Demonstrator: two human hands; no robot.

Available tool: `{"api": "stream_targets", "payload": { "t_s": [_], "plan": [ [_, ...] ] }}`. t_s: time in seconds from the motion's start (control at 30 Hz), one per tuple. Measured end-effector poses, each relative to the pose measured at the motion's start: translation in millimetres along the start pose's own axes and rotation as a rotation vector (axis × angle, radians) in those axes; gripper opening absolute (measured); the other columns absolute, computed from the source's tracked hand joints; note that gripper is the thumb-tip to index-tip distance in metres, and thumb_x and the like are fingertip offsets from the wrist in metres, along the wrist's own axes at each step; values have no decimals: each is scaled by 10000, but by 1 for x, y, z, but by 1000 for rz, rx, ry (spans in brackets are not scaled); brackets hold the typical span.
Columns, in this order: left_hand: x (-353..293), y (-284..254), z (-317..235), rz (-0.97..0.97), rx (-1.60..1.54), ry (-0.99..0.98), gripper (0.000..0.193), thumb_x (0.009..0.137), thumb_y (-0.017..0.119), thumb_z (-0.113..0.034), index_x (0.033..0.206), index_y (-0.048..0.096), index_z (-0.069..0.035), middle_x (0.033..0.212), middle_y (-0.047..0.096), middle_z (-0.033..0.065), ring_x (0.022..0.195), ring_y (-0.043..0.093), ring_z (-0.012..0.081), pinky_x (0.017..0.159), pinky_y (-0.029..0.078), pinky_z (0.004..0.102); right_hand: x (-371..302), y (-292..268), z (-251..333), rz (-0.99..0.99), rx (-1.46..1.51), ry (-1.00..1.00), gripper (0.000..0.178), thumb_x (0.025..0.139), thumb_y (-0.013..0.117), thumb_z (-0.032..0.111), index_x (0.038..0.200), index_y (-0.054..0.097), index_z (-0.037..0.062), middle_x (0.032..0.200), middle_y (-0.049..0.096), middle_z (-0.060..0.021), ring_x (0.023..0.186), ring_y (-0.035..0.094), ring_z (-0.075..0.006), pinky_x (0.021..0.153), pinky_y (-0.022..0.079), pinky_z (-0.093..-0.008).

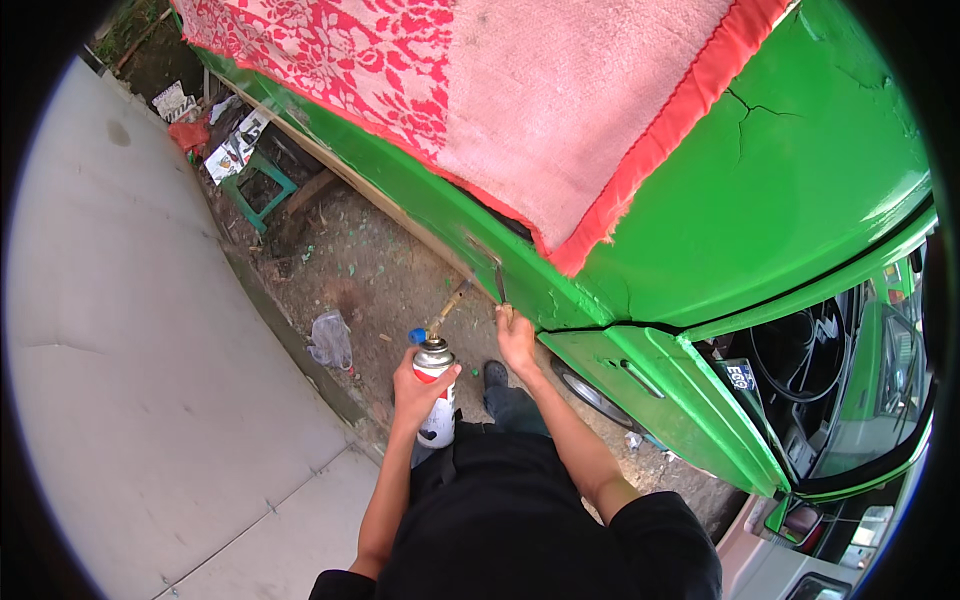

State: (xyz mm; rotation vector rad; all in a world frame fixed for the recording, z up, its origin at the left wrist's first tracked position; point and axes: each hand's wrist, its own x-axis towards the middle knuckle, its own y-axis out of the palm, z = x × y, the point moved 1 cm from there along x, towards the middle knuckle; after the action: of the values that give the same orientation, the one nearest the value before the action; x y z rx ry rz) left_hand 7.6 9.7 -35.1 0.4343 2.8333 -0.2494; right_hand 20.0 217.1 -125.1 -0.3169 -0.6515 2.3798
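My left hand (406, 390) is wrapped round a white and red gas can (438, 425) held upright at my waist. A torch head with a blue knob (418, 336) sits on top, and its brass nozzle (447, 308) points toward the side of a green van (570, 300). No flame can be made out. My right hand (516, 343) is closed on the handle of a scraper (500, 285). The scraper's narrow metal blade reaches up to the van's side, close to a small brownish bare patch (484, 247) in the paint.
A pink and red blanket (560, 110) drapes over the van's roof. The front door (660, 390) stands ajar at the right. Along the left runs a pale grey wall (180, 350). A green stool (262, 190) and a plastic bag (330, 340) are on the dirt ground.
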Motion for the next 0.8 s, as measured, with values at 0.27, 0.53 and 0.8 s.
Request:
{"api": "stream_targets", "payload": {
  "t_s": [0.27, 0.53, 0.8],
  "plan": [
    [8, -8, -18, -26, 81, 10, 504, 727, 885, -198, 1069, 600, 36, 903, 713, 95, 804, 669, 141, 746, 540, 309, 22, 49, -30, -53, 273, 100, 344, 961, 644, 290, 745, 565, 34, 539, 496, -10, 467, 424, -143, 477, 360, -351],
    [-4, -27, -25, -147, 59, -32, 611, 733, 884, -211, 1164, 561, 76, 944, 701, 109, 829, 666, 159, 748, 537, 307, 14, 64, -58, -16, 638, 416, 409, 911, 698, 246, 614, 439, 135, 501, 425, 33, 371, 369, -81, 342, 271, -289],
    [-7, -29, -14, -119, 97, -44, 554, 729, 884, -221, 1109, 587, 51, 927, 702, 107, 814, 664, 150, 735, 534, 304, 18, 58, -53, 14, 675, 427, 322, 882, 674, 149, 645, 456, 127, 507, 440, 9, 350, 387, -99, 314, 294, -297]
  ]
}}
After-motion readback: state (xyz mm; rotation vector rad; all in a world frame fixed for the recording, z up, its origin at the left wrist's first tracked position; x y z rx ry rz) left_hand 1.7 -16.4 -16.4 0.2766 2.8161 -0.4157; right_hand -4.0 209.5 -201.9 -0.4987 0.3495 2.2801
